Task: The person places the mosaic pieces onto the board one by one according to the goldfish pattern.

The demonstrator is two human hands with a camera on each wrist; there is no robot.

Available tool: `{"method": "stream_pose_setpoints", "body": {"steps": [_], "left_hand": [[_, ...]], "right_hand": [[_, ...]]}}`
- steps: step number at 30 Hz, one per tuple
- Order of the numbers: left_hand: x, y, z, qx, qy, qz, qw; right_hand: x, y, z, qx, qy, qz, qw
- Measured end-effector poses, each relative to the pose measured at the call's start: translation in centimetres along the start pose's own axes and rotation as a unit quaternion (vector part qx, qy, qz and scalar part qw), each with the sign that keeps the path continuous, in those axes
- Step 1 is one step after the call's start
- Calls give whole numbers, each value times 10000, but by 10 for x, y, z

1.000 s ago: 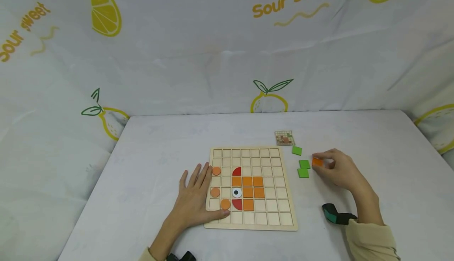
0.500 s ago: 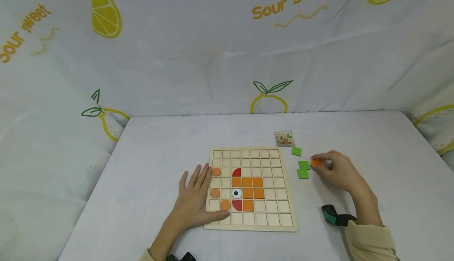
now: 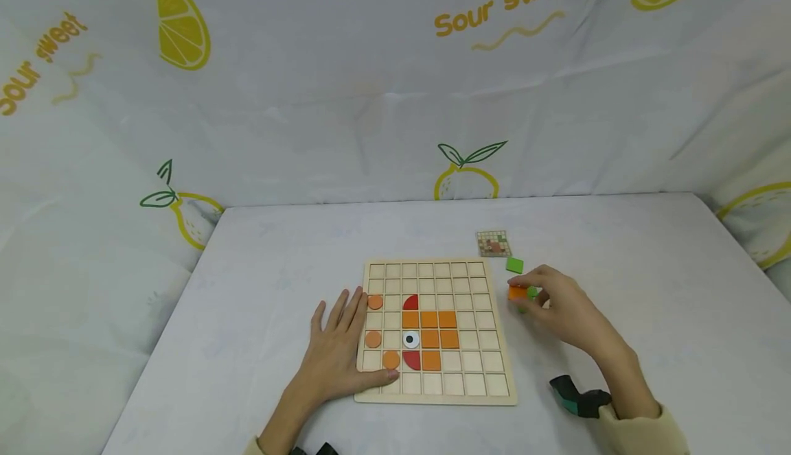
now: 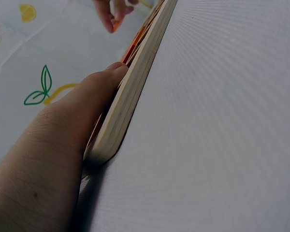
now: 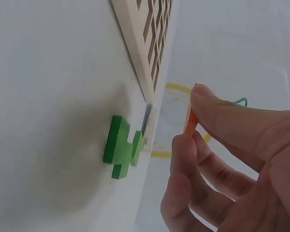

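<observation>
My left hand rests with spread, straight fingers on the left edge of a wooden grid board; its thumb lies over the lower-left cells. On the board sit several orange square tiles, orange discs, two red quarter-round pieces and a white eye disc. Right of the board, my right hand pinches an orange square tile between thumb and fingers, raised above the table. Below it are green square tiles, partly hidden in the head view.
A small pattern card lies beyond the board's far right corner, with one green tile near it. White cloth printed with lemons hangs behind the table. A black and teal wrist strap is at my right wrist.
My right hand has moved left with the orange tile, from beside the green tiles to over them, nearer the board. My left hand stays in place on the board.
</observation>
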State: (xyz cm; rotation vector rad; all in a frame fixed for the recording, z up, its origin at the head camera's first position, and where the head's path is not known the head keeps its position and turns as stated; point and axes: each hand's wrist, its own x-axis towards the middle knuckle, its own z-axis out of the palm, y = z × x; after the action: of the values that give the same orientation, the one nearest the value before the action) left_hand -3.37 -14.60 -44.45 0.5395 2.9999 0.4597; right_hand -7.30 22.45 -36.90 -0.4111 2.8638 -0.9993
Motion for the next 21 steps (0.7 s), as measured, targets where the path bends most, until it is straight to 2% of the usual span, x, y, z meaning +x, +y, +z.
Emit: {"method": "stream_pose_setpoints", "body": {"steps": [4, 11, 21], "left_hand": [[0, 0, 0, 11, 0, 2, 10000], [-1, 0, 1, 13, 85, 27, 10000], [0, 0, 0, 79, 87, 17, 9999]], "right_hand": [[-6, -14, 8, -82, 8, -127, 9999], [-17, -38, 24, 141, 22, -373, 9992], [-26, -65, 48, 253, -435, -422, 9978]]}}
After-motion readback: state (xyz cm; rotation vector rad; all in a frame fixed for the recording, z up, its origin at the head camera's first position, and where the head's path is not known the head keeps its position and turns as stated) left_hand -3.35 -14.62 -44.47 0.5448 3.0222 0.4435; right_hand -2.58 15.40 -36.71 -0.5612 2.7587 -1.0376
